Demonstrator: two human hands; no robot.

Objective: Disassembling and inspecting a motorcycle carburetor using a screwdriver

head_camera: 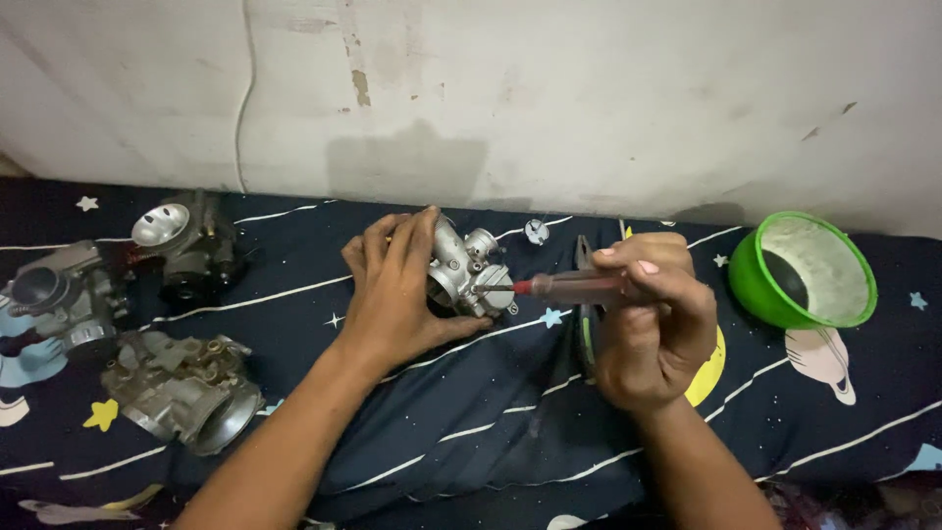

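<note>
- Holding a silver carburetor (469, 273) upright on the dark star-patterned sheet (471, 432), the left hand (392, 294) has its grip wrapped over the body's left side and top.
- The right hand (653, 329), just right of the carburetor, has its grip pressed around the translucent reddish handle of a screwdriver (574, 287).
- The screwdriver lies level, its tip touching the carburetor's right face.
- Pliers (587, 324) with a green-trimmed handle lie on the sheet just right of the carburetor, partly hidden by the right hand.
- A green bowl (756, 280) sits tilted, well right of the carburetor.
- Three more carburetors lie well to its left: one with a shiny round mouth (186, 245), a grey one (64, 299), and a larger one (182, 393) nearest the person.
- A small round metal part (536, 232) rests just behind the carburetor, near the wall (589, 98).
</note>
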